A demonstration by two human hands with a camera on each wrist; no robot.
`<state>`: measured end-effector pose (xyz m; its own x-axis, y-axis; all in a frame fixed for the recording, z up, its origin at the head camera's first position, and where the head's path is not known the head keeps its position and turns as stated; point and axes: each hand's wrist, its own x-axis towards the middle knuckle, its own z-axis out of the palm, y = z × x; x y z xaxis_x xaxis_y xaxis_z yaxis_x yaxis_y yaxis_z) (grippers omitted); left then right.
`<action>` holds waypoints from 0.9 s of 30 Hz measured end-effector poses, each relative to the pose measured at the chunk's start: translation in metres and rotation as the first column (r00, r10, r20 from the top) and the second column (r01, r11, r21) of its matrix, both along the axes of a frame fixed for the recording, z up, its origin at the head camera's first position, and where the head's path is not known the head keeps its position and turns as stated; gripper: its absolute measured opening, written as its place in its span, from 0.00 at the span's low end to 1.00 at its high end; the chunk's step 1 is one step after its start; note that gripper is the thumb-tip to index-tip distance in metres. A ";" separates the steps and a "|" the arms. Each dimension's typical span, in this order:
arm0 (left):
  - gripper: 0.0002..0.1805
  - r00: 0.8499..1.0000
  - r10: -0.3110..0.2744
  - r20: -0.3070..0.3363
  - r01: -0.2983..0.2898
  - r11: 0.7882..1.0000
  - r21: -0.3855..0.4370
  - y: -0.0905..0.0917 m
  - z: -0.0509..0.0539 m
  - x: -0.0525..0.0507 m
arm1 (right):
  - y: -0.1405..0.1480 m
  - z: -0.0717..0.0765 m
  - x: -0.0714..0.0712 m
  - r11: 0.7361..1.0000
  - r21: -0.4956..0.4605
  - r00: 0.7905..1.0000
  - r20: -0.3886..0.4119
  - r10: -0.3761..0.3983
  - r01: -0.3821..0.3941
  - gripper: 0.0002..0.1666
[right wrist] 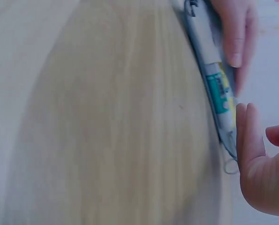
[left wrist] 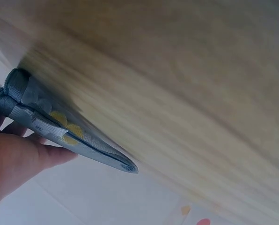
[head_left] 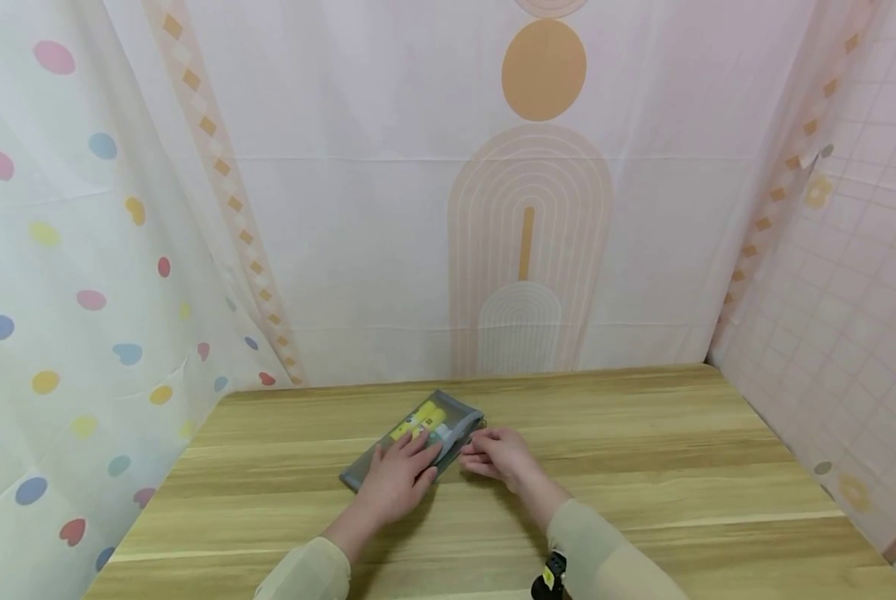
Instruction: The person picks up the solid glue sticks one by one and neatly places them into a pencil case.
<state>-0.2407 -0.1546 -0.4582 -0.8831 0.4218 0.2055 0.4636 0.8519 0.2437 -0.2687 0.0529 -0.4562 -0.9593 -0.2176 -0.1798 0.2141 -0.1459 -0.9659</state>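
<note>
A grey see-through mesh pouch (head_left: 458, 410) lies slantwise on the table, its dark-edged zip side facing right. Through the mesh show yellow tube-shaped items (head_left: 427, 414) and a white one with a green label (right wrist: 218, 93). My left hand (head_left: 397, 483) rests flat on the pouch with its fingers spread. Beside the pouch's far right corner is my right hand (head_left: 502, 457); its fingers look mostly straight and its thumb stands apart in the right wrist view. A small loop (right wrist: 231, 166) hangs at that corner, near the right fingers. How far the zip is drawn cannot be told.
The pouch is on a wooden table (head_left: 643, 433). Patterned cloth curtains (head_left: 357, 250) hang behind it and on both sides. A black device with a yellow mark (head_left: 549, 577) is at the right sleeve.
</note>
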 end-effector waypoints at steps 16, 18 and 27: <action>0.21 0.999 0.008 0.049 -0.006 0.999 -0.035 -0.003 0.005 0.001 | 0.057 0.028 0.009 0.960 0.237 0.969 -0.226 -0.098 0.153 0.15; 0.21 0.999 0.005 0.051 -0.004 1.000 -0.029 -0.002 0.007 0.002 | 0.064 0.030 0.011 0.936 0.302 0.955 -0.281 -0.093 0.180 0.14; 0.23 1.000 0.011 -0.029 -0.011 1.000 0.029 -0.005 0.020 0.007 | 0.092 0.033 0.024 0.740 0.588 0.803 -0.585 0.113 0.325 0.11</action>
